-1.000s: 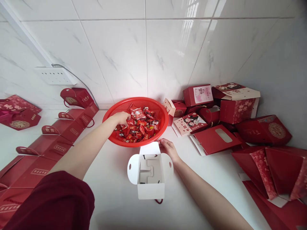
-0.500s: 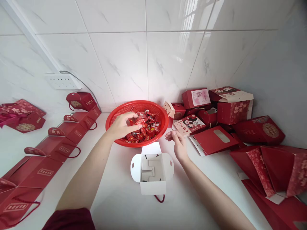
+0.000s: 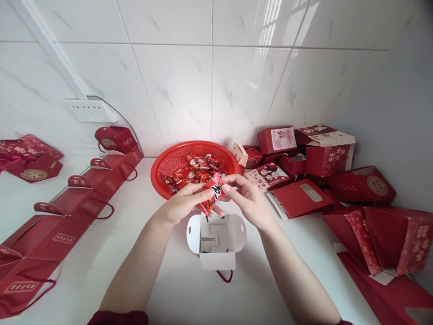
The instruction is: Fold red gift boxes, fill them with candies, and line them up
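Note:
Between my two hands is a red snack packet with dark lettering, held over the near rim of a red plastic basket. My left hand grips the packet from the left, thumb on top. My right hand pinches its upper right end. Several red wrapped candies lie in the basket, partly covered by my hands. Just below my hands stands an open white-lined gift box, its flaps spread and a dark red cord at its near side. Its far flap is hidden by my hands.
At the left, a row of closed red gift boxes with cord handles runs along the table. Several assorted red boxes are heaped at the right, some lying flat. A power strip with a cable is on the tiled wall.
My left hand has come out of the basket toward me with the red packet. My right hand has moved left and up to take hold of the packet too.

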